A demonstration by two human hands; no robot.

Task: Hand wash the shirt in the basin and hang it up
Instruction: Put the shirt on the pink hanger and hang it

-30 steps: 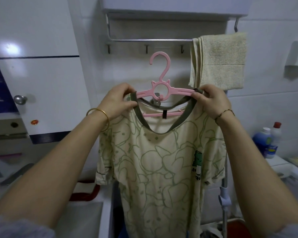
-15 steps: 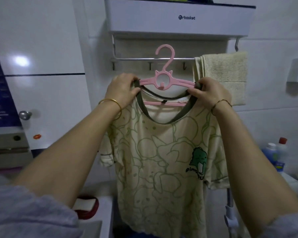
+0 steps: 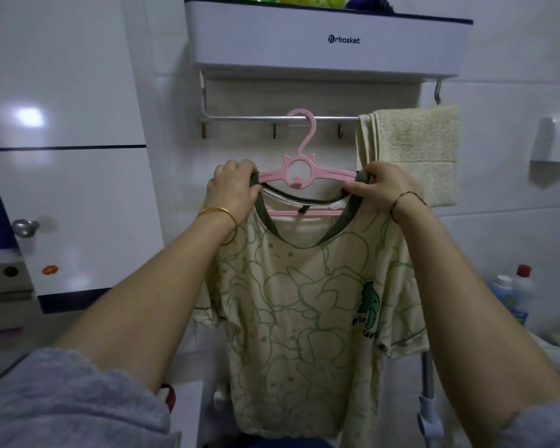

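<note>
Shirt [image 3: 307, 305] is hanging full length off pink hanger [image 3: 299, 177], whose hook is sitting at the rail [image 3: 240, 118] w/ towel [image 3: 411, 147] beside, both hands keeping shoulders spread: left hand [image 3: 232, 189] & right hand [image 3: 380, 187] fingers are clamping collar + hanger ends, prob. to steady it.

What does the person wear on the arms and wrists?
Both forearms are bare, with grey fuzzy sleeves pushed up near the elbows: left sleeve, right sleeve. The left wrist carries a plain gold bangle. The right wrist carries a thin dark cord bracelet. No rings can be seen.
</note>
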